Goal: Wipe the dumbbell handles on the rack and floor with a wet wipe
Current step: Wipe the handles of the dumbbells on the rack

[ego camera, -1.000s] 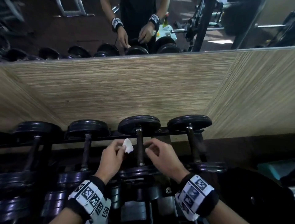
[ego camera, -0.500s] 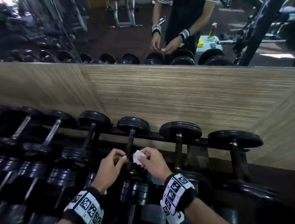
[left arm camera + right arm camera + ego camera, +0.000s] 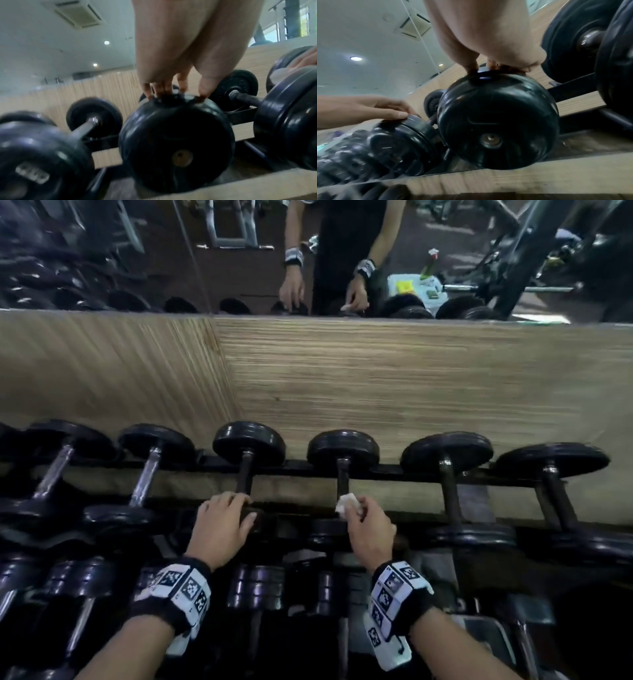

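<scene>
A row of black dumbbells lies on the rack (image 3: 294, 465). My right hand (image 3: 352, 506) pinches a crumpled white wet wipe (image 3: 345, 502) against the near end of one dark dumbbell handle (image 3: 342, 475). That dumbbell's near head (image 3: 498, 121) fills the right wrist view, hiding the wipe there. My left hand (image 3: 245, 506) grips the top of the near head (image 3: 176, 142) of the neighbouring dumbbell to the left, fingers over its far side, thumb (image 3: 205, 88) on the rim. Above the left hand that dumbbell's handle (image 3: 245, 474) is bare.
More dumbbells (image 3: 448, 491) lie to the right and left (image 3: 147, 474) on the same tier, and a lower tier (image 3: 257, 587) sits under my wrists. A wood-grain panel (image 3: 394, 392) backs the rack, with a mirror (image 3: 239, 251) above it.
The wipe has passed from my left hand to my right, which now presses it to a handle. My left hand has dropped onto the neighbouring dumbbell's head. The view has panned left.
</scene>
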